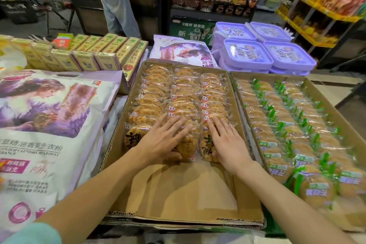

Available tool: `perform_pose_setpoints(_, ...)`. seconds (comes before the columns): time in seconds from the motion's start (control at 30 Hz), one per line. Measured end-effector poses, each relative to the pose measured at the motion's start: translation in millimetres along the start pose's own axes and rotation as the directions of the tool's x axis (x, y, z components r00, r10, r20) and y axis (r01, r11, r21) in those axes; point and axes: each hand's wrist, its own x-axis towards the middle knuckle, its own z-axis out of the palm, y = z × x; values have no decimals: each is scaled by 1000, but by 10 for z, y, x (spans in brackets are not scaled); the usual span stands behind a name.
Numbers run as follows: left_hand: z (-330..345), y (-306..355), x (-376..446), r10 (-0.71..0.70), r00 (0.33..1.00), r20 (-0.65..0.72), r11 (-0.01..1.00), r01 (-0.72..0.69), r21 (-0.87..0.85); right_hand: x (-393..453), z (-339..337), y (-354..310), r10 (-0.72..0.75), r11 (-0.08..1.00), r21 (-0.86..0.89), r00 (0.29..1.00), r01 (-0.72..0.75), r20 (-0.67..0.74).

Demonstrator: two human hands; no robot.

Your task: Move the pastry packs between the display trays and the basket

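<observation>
**Gently Does It With the Front Row**

Crinkly and light, these pastry packs (186,145) look slippery in their clear film, and I judge the biscuits inside brittle, so I'd take each by its edges rather than squeeze the middle. They sit in three rows in the cardboard tray (178,200), whose near half is bare. My left hand (160,140) lies spread flat on the front packs of the middle row, thumb tucked at the near edge. My right hand (227,144) rests beside it, fingers straight, on the right row, gripping nothing.
</observation>
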Motion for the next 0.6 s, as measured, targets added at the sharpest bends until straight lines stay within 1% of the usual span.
perform_pose_setpoints(0.1, 9, -35, 54, 4, 1000, 29, 1000, -3, -11, -10, -21, -44, 22, 1000, 19, 1000, -22, -5)
perform_pose_setpoints(0.27, -36, 34, 32, -29, 999, 13, 999, 30, -42, -109, -55, -122, 76, 995, 74, 997, -74, -25)
perform_pose_setpoints(0.37, -120, 70, 31, -52, 997, 50, 996, 55, -68, -189, -83, -179, 102, 989, 113, 994, -96, -45)
perform_pose_setpoints(0.47, -211, 116, -20, -83, 995, 47, 988, 89, -130, -285, -157, -206, 118, 982, 156, 991, -107, -63)
perform_pose_setpoints(0.57, -418, 219, -133, -138, 989, 54, 976, 145, -162, -447, -272, -198, 131, 974, 198, 985, -106, -116)
perform_pose_setpoints(0.6, -472, 263, -183, -163, 986, 35, 971, 166, -173, -517, -288, -167, 133, 973, 207, 980, -102, -145)
